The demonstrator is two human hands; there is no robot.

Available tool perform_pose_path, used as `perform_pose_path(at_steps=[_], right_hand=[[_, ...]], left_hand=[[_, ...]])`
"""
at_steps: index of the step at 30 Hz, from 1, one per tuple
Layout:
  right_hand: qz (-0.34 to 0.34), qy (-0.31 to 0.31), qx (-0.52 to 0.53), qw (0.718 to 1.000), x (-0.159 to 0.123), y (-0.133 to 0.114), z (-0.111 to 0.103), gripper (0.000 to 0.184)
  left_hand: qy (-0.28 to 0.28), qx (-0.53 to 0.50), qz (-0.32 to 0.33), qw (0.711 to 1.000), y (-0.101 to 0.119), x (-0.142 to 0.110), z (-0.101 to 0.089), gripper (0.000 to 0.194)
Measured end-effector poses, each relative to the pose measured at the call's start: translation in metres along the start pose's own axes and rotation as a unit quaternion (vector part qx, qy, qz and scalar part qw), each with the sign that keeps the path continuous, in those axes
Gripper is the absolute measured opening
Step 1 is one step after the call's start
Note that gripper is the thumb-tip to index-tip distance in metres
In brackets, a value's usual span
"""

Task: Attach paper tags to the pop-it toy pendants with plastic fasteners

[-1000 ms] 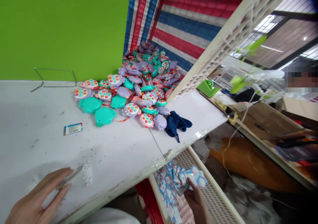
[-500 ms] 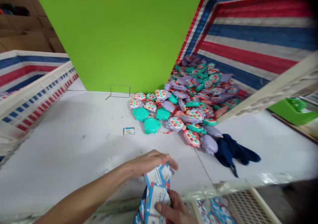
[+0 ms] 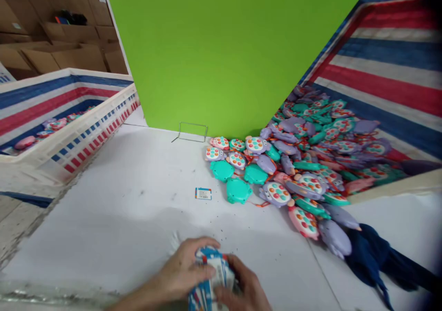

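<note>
Both my hands clasp a stack of small blue-and-white printed cards (image 3: 214, 279) at the near edge of the white table (image 3: 120, 196). My left hand (image 3: 181, 272) wraps the stack from the left and top. My right hand (image 3: 243, 288) grips it from the right, fingers curled. One loose card (image 3: 203, 193) lies flat on the table further out. A heap of small purple, teal and pink toy figures with coloured buttons (image 3: 297, 164) spills from the right onto the table.
A green board (image 3: 221, 48) stands behind the table, with a wire stand (image 3: 191, 131) at its foot. A striped crate (image 3: 65, 131) holding more toys sits at the left. A dark blue cloth (image 3: 376, 256) lies at the right. Cardboard boxes fill the far left.
My right hand lifted the cards out of the basket below the table; my left hand joined it. Both now hold the stack over the table. My view swung left.
</note>
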State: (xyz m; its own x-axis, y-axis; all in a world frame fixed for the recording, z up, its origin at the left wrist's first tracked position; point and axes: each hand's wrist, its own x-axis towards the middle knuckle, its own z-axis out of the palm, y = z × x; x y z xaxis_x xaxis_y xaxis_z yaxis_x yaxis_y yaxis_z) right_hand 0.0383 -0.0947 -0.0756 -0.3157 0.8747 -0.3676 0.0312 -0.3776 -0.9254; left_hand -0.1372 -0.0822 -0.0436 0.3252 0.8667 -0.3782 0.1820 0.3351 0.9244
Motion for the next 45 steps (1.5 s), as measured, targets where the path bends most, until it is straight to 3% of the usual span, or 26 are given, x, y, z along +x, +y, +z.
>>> perform_pose_path(at_steps=[3, 7, 10, 13, 15, 17, 19, 21, 23, 25, 28, 30, 35, 39, 41, 43, 45], right_hand=[[-0.073, 0.043, -0.043, 0.996, 0.027, -0.031, -0.007, 0.034], [-0.09, 0.121, -0.208, 0.966, 0.039, -0.033, -0.032, 0.025], [-0.099, 0.128, -0.312, 0.936, 0.028, -0.018, -0.038, 0.019], [-0.109, 0.12, -0.36, 0.919, 0.018, -0.007, -0.029, 0.017], [-0.109, 0.098, -0.375, 0.915, 0.018, -0.004, -0.023, 0.018], [-0.117, 0.077, -0.383, 0.913, 0.021, -0.003, -0.021, 0.02], [-0.124, 0.056, -0.397, 0.908, 0.024, -0.003, -0.021, 0.022], [-0.122, 0.031, -0.419, 0.899, 0.027, -0.004, -0.023, 0.023], [-0.11, 0.014, -0.443, 0.89, 0.028, -0.005, -0.025, 0.021], [-0.106, 0.009, -0.461, 0.881, 0.029, -0.006, -0.025, 0.019], [-0.11, 0.005, -0.472, 0.875, 0.03, -0.007, -0.024, 0.017], [-0.112, 0.01, -0.474, 0.873, 0.028, -0.008, -0.024, 0.014], [-0.123, 0.065, -0.51, 0.849, 0.02, -0.006, -0.043, 0.014], [-0.114, 0.182, -0.513, 0.831, 0.009, -0.011, -0.081, 0.01], [-0.094, 0.247, -0.473, 0.84, 0.001, -0.019, -0.095, 0.013], [-0.064, 0.273, -0.417, 0.864, -0.007, -0.027, -0.095, 0.018], [-0.047, 0.257, -0.362, 0.895, -0.013, -0.03, -0.08, 0.022]], left_hand=[[0.073, -0.114, 0.029, 0.99, 0.001, 0.023, -0.02, 0.047], [0.206, -0.112, 0.069, 0.97, -0.001, 0.053, -0.036, 0.042], [0.26, -0.025, 0.091, 0.961, -0.009, 0.071, -0.039, 0.037], [0.272, 0.055, 0.11, 0.954, -0.016, 0.08, -0.041, 0.032], [0.284, 0.119, 0.125, 0.943, -0.019, 0.077, -0.044, 0.031], [0.304, 0.228, 0.161, 0.911, -0.02, 0.067, -0.046, 0.031], [0.283, 0.331, 0.22, 0.873, -0.022, 0.05, -0.043, 0.03], [0.194, 0.393, 0.269, 0.858, -0.024, 0.032, -0.032, 0.026], [0.093, 0.442, 0.265, 0.851, -0.029, 0.019, -0.017, 0.025], [0.041, 0.489, 0.215, 0.844, -0.036, 0.013, -0.002, 0.028], [0.027, 0.532, 0.159, 0.831, -0.048, 0.014, 0.01, 0.027], [0.015, 0.535, 0.159, 0.83, -0.055, 0.016, 0.011, 0.029], [0.004, 0.526, 0.22, 0.822, -0.068, 0.015, 0.007, 0.029], [0.043, 0.501, 0.305, 0.809, -0.073, 0.011, 0.002, 0.025], [0.069, 0.477, 0.344, 0.806, -0.067, 0.008, 0.001, 0.022], [0.087, 0.439, 0.361, 0.818, -0.052, 0.007, 0.003, 0.021], [0.071, 0.363, 0.333, 0.867, -0.031, 0.008, 0.012, 0.025]])
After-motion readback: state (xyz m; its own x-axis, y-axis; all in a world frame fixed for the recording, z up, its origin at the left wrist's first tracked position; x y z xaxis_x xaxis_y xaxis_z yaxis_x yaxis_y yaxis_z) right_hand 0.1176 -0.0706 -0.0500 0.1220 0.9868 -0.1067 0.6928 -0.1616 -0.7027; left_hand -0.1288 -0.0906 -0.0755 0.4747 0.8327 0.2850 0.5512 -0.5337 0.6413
